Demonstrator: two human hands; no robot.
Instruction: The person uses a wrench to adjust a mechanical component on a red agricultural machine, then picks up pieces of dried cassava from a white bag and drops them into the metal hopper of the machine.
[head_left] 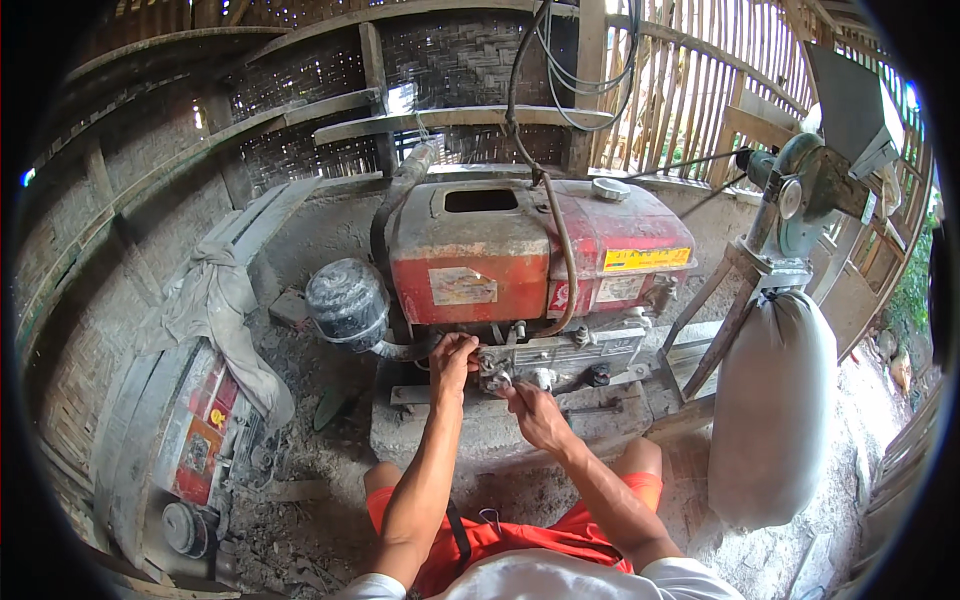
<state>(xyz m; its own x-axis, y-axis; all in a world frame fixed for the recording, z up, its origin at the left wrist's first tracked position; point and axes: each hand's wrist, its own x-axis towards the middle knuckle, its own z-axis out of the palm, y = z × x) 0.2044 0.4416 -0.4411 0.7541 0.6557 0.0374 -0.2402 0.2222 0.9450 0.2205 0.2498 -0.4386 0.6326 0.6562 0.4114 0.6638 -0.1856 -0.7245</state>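
In front of me a dusty red engine (470, 280) rests on a concrete base (430, 445). My left hand (455, 362) is at the left end of its grey metal side (585, 352), beside a short pipe. Its fingers are curled, and whatever they grip is hidden. Lower and to the right, my right hand (537, 415) is closed, with thumb and fingers pinched against a small metal fitting (497, 381) on the engine. I cannot make out what is in that pinch. A round, dust-covered air filter (347, 304) stands left of my left hand.
A milling machine (795, 190) stands at the right, with a full pale sack (775, 410) hanging below it. At left, planks and a draped cloth (220, 310) lie over a second red engine (205, 435). A hose (563, 240) runs down over the main engine.
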